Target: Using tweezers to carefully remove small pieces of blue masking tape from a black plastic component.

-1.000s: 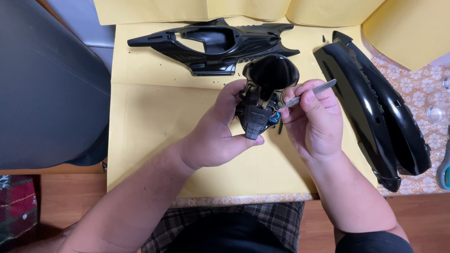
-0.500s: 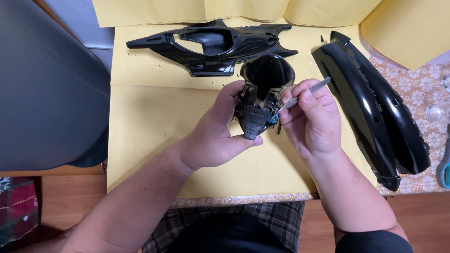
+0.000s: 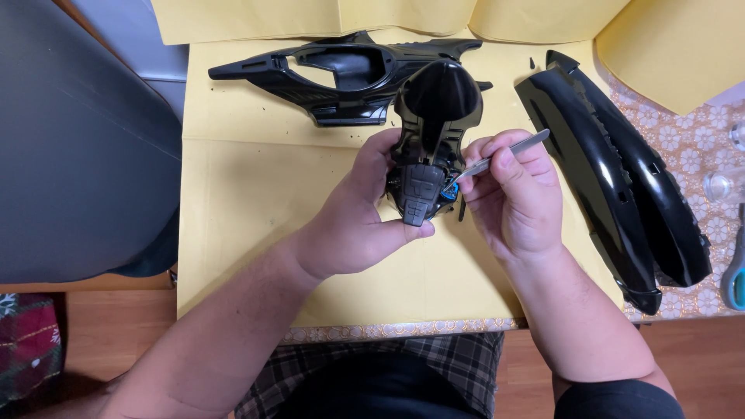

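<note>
At the far left a dark grey chair back [image 3: 77, 155] stands beside the desk [image 3: 233, 233], which is covered in yellow paper. A hollow black frame piece [image 3: 341, 74] lies flat near the desk's far edge. The left hand [image 3: 361, 217] is closed around a black plastic housing [image 3: 431, 132], holding it upright above the paper, with blue wiring showing at its lower right. The right hand [image 3: 516, 198] pinches thin metal tweezers [image 3: 500, 155], their tip touching the housing by the blue wiring. Further right, two long glossy black shells [image 3: 613, 171] lie side by side. Teal scissors [image 3: 735, 271] sit at the right edge.
</note>
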